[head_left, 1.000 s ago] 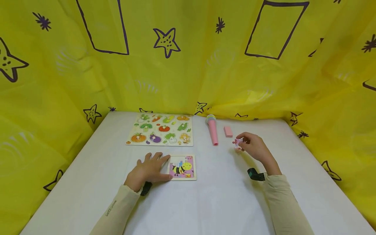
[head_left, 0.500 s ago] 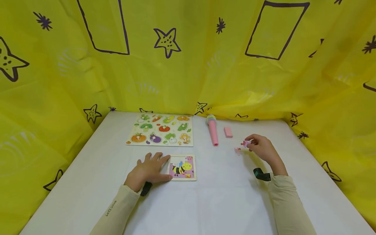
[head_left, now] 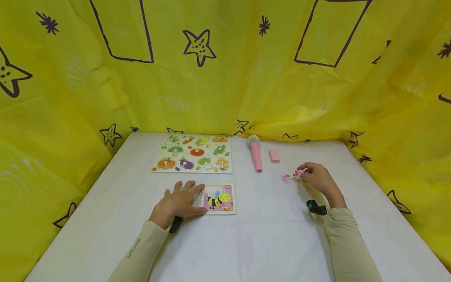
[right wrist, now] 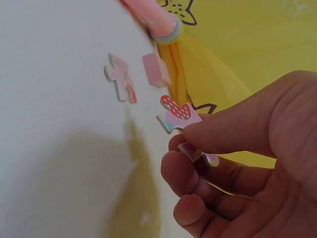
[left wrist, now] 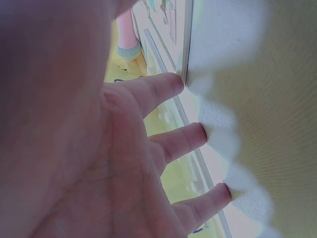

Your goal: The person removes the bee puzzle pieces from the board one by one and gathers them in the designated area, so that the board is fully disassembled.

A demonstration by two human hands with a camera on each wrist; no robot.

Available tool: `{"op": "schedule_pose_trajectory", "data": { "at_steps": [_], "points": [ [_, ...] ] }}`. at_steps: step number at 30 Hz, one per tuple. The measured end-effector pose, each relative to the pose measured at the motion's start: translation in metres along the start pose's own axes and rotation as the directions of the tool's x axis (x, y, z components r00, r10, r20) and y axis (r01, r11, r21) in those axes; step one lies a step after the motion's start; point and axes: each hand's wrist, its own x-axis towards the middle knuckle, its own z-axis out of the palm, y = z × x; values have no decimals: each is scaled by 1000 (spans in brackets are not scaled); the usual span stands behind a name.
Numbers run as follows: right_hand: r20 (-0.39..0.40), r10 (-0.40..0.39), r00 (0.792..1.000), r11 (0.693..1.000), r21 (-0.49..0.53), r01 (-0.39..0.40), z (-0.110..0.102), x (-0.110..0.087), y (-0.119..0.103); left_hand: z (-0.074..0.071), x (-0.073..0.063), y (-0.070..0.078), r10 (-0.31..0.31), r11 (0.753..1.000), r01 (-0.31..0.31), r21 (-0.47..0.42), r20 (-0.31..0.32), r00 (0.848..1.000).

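Observation:
My right hand (head_left: 320,179) pinches a pink jigsaw piece (right wrist: 181,114) with a red, white-dotted patch between thumb and fingers, above the table's right side. The thumb covers its middle, and a pink and yellow bit shows below the thumb. A second pink jigsaw piece (head_left: 285,178) lies on the cloth just left of that hand. Spread flat, my left hand (head_left: 179,201) rests at the left edge of a small framed bee puzzle (head_left: 219,199), thumb and index finger touching its frame. A pale gap shows at the puzzle's upper left. In the left wrist view, straight fingers (left wrist: 178,141) reach down to the cloth.
Behind the left hand lies a vegetable peg puzzle board (head_left: 192,154). A pink toy microphone (head_left: 256,156) and a pink block (head_left: 274,156) lie to its right. Yellow curtain (head_left: 225,90) encloses the white-covered table (head_left: 267,246) at the back and sides.
My right hand has moved right with its jigsaw piece, leaving the other piece in plain sight on the cloth. My left hand stays at the bee puzzle.

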Motion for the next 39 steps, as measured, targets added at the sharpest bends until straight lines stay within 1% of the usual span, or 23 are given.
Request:
{"op": "schedule_pose_trajectory", "data": {
  "at_steps": [8,18,22,28,34,39],
  "points": [
    [36,50,998,998,-31,-49,4,3,4,-1,-1,-1,-1,1000,1,-5,-2,1000],
    [31,36,999,997,-73,-34,6,4,9,-6,0,3,1,1000,-1,4,2,1000],
    [35,36,999,996,-88,-33,6,4,11,-5,0,2,0,1000,0,8,3,1000],
    [17,8,1000,994,-106,-6,10,6,15,-3,0,1,-8,1000,8,10,9,1000],
    [12,8,1000,995,-102,-7,11,8,16,-4,1,1,-10,1000,10,11,8,1000],
    [3,-4,1000,995,-102,5,13,6,18,-1,1,0,-13,1000,13,-3,12,1000]
  ]
}}
